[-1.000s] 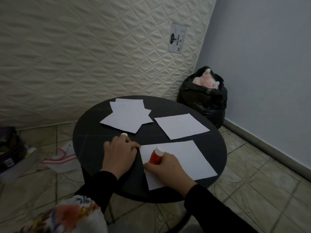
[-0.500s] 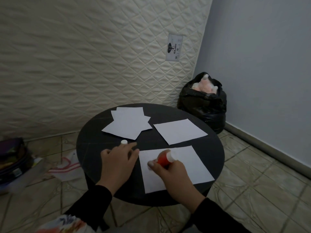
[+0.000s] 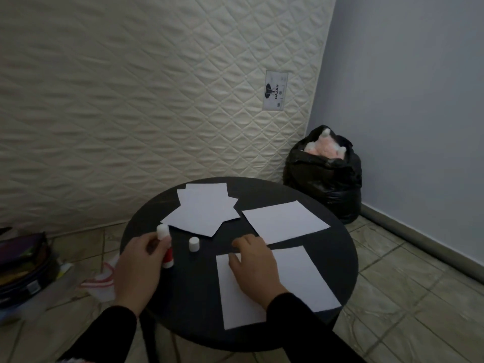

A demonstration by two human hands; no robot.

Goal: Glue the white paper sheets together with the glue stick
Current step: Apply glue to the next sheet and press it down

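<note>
On the round black table (image 3: 337, 247) my left hand (image 3: 138, 265) grips the red glue stick (image 3: 167, 255), upright, its white tip showing above my fingers. The white cap (image 3: 194, 244) stands alone on the table just to the right of it. My right hand (image 3: 252, 268) lies flat with spread fingers on the nearest white sheet (image 3: 301, 279). A second single sheet (image 3: 284, 221) lies beyond it, and a loose stack of several sheets (image 3: 203, 209) sits at the table's far left.
A quilted mattress (image 3: 144, 100) leans against the wall behind the table. A full black rubbish bag (image 3: 324, 176) stands in the corner at right. Bags and a box (image 3: 23, 268) lie on the tiled floor at left, with a white cloth (image 3: 100, 284) near the table.
The glue stick has passed from my right hand to my left and moved to the table's left side. My right hand now rests flat on the near sheet. The camera tilted up.
</note>
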